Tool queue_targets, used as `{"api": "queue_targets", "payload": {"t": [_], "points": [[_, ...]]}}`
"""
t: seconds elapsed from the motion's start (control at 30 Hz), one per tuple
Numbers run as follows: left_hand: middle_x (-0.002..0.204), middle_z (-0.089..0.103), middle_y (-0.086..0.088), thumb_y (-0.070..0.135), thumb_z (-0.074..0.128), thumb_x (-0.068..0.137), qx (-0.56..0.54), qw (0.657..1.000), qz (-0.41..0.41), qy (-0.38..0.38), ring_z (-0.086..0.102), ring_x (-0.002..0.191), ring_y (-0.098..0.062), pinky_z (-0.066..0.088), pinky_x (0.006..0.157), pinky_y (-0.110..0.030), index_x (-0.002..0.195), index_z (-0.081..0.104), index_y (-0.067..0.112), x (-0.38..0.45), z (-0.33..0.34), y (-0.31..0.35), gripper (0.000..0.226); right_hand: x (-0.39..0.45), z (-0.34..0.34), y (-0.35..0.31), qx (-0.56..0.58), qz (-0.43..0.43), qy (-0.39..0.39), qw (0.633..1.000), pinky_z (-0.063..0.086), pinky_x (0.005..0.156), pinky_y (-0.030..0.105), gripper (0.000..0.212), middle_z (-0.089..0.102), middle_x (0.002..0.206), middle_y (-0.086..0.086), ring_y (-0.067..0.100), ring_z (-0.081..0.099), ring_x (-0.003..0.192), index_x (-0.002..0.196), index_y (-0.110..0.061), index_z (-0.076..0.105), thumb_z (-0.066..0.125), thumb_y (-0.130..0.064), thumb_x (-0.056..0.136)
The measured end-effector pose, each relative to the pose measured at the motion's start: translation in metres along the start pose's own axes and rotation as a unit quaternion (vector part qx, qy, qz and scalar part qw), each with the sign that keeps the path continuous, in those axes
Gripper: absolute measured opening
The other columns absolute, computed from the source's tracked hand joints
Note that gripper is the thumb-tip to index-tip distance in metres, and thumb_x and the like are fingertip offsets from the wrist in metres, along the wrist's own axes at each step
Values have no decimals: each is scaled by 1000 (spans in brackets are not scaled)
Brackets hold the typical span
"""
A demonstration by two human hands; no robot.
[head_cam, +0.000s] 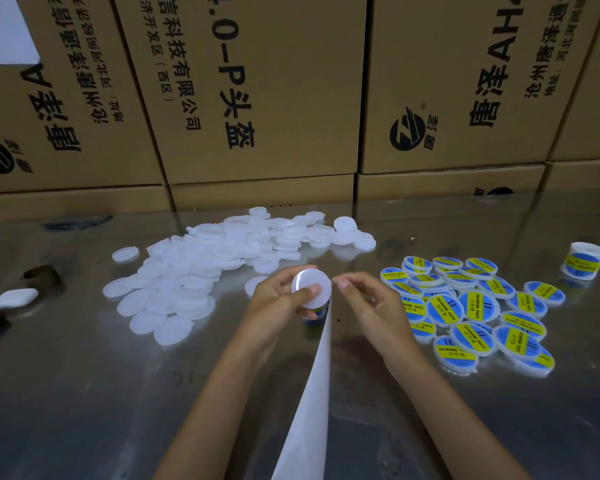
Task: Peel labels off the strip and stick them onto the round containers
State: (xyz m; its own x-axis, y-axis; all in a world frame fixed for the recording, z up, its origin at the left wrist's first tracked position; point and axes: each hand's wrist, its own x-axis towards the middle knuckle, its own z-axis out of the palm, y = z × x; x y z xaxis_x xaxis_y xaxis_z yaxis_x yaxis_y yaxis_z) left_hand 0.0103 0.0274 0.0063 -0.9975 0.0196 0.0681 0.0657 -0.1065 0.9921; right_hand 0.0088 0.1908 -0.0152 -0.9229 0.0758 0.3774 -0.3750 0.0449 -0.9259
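One blank white container (311,287) gripped in left hand (280,299); right hand (364,299), just beside it, pinches top of backing strip (312,393), which trails toward the person.

Two hands, left (280,295) and right (368,306), one label strip (312,393), one label roll (584,260). Plain white containers (187,271) by the dozens, too heaped to count; labelled containers (471,306) roughly two dozen.

On the worktop (84,393), a heap of bare lids (201,268) lies left of centre and labelled lids (471,306) lie right, the label roll (584,260) beyond them. Both hands (281,294) (368,299) are between the heaps, the strip (312,393) hanging from them. Boxes (257,91) stand behind.
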Motion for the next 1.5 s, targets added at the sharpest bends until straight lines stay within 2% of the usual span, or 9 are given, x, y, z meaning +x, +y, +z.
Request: {"api": "queue_targets", "payload": {"t": [0.13, 0.27, 0.57, 0.77, 0.9, 1.03, 1.2, 1.37, 1.5], "points": [[107, 69, -11, 2, 70, 88, 12, 996, -40, 76, 69, 78, -22, 58, 57, -27, 99, 73, 18, 1, -7, 2, 19, 6, 1, 16, -3, 85, -40, 996, 41, 83, 2, 38, 62, 131, -8, 3, 55, 119, 135, -21, 55, 45, -5, 102], [103, 67, -9, 2, 70, 88, 50, 992, -75, 90, 67, 79, -20, 60, 58, -28, 97, 71, 18, 2, -9, -1, 18, 14, 11, 27, 14, 154, -73, 985, 39, 90, 7, 47, 59, 131, -10, 6, 51, 124, 147, -26, 41, 38, -7, 104], [108, 70, -14, -3, 65, 90, 21, 988, -49, 145, 66, 110, -36, 53, 99, -50, 101, 69, 13, 4, -7, -11, 20, 12, 17, 29, -82, 74, -48, 993, 44, 75, 5, 41, 59, 102, 9, 5, 56, 81, 128, -5, 57, 54, 11, 90], [110, 66, -13, -2, 59, 94, 9, 987, -39, 156, 67, 103, -32, 55, 96, -50, 101, 64, 17, 3, 3, -17, 20, 7, 22, 31, -90, 48, -34, 994, 45, 75, 7, 44, 57, 113, 8, -6, 55, 82, 112, -18, 58, 74, 6, 79], [110, 61, -15, -5, 45, 98, -40, 986, -61, 152, 71, 85, -27, 60, 59, -32, 116, 55, 7, 1, 8, -19, 24, 6, 20, 34, -95, 41, -17, 995, 47, 77, 11, 45, 60, 114, 9, -2, 58, 84, 110, -20, 56, 75, 4, 77], [124, 58, -22, 1, 43, 103, -51, 985, -78, 146, 66, 110, -41, 59, 79, -44, 128, 49, 8, -1, 12, -17, 26, 7, 21, 37, -93, 61, 2, 994, 46, 67, 9, 49, 60, 92, 2, 1, 56, 71, 102, -28, 50, 80, -2, 74], [108, 63, -11, 9, 46, 104, -5, 987, -54, 154, 63, 90, -26, 54, 83, -38, 113, 54, 21, -2, 13, -16, 17, 8, 22, 41, -106, 78, 12, 991, 41, 59, 9, 43, 53, 73, -4, -4, 50, 56, 91, -30, 50, 85, -14, 73], [118, 63, -19, 14, 47, 103, 25, 985, -79, 151, 65, 106, -38, 53, 94, -50, 127, 53, 17, -3, 14, -15, 25, 8, 20, 41, -121, 83, 30, 989, 46, 68, 22, 38, 55, 76, -6, 1, 49, 62, 83, -26, 54, 88, -18, 68], [116, 63, -19, 14, 47, 102, 17, 987, -66, 144, 63, 93, -30, 54, 91, -48, 117, 55, 22, -2, 13, -15, 18, 5, 19, 40, -108, 64, 23, 992, 45, 65, 13, 38, 56, 75, -9, -3, 50, 62, 82, -24, 53, 86, -12, 69]]}}
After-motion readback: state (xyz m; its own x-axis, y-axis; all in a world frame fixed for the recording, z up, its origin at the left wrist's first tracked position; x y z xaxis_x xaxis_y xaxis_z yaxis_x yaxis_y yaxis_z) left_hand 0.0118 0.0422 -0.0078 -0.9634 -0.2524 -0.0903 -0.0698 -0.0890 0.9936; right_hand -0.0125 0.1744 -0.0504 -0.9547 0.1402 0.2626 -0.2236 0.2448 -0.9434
